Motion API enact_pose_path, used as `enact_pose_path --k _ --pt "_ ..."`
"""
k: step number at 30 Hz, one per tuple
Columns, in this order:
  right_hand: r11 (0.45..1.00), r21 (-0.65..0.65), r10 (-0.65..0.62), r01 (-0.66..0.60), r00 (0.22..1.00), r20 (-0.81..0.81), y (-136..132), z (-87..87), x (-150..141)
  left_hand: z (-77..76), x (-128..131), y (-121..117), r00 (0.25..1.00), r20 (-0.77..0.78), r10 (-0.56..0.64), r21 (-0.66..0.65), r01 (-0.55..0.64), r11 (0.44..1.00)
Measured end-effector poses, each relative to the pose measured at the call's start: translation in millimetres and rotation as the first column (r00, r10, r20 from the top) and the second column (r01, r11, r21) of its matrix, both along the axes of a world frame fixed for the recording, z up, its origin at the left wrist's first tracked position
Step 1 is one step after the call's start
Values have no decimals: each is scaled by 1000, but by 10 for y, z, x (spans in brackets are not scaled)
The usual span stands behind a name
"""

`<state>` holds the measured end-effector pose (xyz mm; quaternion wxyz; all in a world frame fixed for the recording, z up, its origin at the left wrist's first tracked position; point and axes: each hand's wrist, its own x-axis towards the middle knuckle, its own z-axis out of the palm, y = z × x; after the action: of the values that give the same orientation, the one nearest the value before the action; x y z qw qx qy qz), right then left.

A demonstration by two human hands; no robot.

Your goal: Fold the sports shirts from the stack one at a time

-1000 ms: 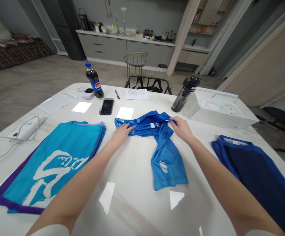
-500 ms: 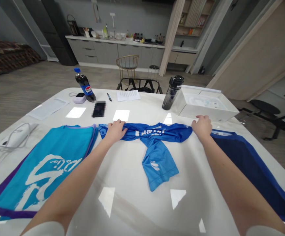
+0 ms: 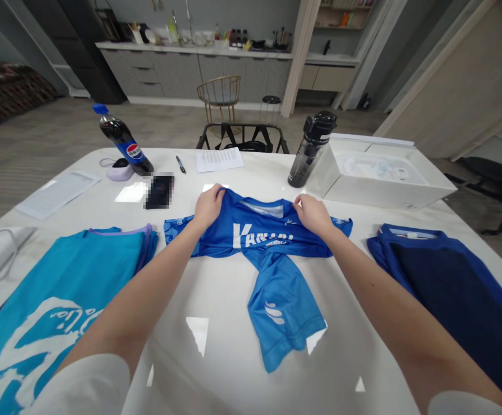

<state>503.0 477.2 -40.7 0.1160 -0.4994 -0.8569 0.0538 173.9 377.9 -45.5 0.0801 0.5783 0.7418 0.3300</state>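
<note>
The person's left hand (image 3: 208,207) and right hand (image 3: 313,214) are pinching the far edge of a bright blue polyester jersey (image 3: 259,236), fingers (image 3: 299,202) nearly closed on the cloth, mid-way across a glossy white table (image 3: 229,369); even tension between them is keeping it smooth.

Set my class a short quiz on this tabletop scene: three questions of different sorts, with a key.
1. True or false: the left hand and the right hand both touch the blue jersey.
2. Which garment lies to the right of the jersey, as the person sees it? A: a turquoise shirt. B: a navy-and-blue shirt.
3. Fill the gap: the clear bottle with the black cap stands just left of the open white ____.

Key: 1 true; 2 B; 3 box.
</note>
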Motion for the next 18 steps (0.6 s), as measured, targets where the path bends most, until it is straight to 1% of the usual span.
enact_pose_path --k 2,4,5,6,7,9,10,11,12,13,14,15,16,18 --pt "985 62 -152 159 984 -94 100 1 -165 62 -20 290 993 -83 87 -4 -87 996" --pt "967 46 -238 249 957 -166 129 -19 -309 132 54 464 970 -161 184 18 -183 983" --pt "967 29 -243 253 950 -196 103 -29 -358 168 130 478 958 -199 205 36 -202 979" --pt "973 18 -218 228 950 -224 46 -35 -385 202 228 435 952 -237 193 53 -185 981" --pt "984 13 -166 175 955 -247 -43 -35 -386 231 343 333 953 -267 143 59 -132 990" --pt "1000 -4 9 -11 963 -268 -307 -17 -312 262 596 -27 957 -288 -28 19 35 999" --pt "991 -33 114 -128 956 -271 -474 -1 -242 260 720 -266 958 -272 -91 -17 90 996" --pt "968 -75 212 -241 938 -275 -657 16 -159 244 836 -528 961 -244 -127 -60 116 991" --pt "933 -124 294 -338 914 -280 -847 33 -69 216 942 -796 965 -221 -139 -111 116 987" --pt "896 -170 356 -411 891 -282 -1038 49 18 176 1039 -1057 966 -204 -159 -173 124 977" --pt "865 -209 395 -457 876 -278 -1224 61 96 127 1128 -1296 967 -184 -175 -229 131 965" --pt "848 -236 413 -475 870 -267 -1398 70 159 74 1212 -1504 969 -165 -186 -270 137 953" --pt "842 -257 417 -475 874 -249 -1556 77 204 21 1294 -1673 970 -142 -196 -298 147 943" --pt "843 -288 413 -453 890 -193 -1814 89 240 -67 1456 -1888 974 -74 -212 -317 179 932"
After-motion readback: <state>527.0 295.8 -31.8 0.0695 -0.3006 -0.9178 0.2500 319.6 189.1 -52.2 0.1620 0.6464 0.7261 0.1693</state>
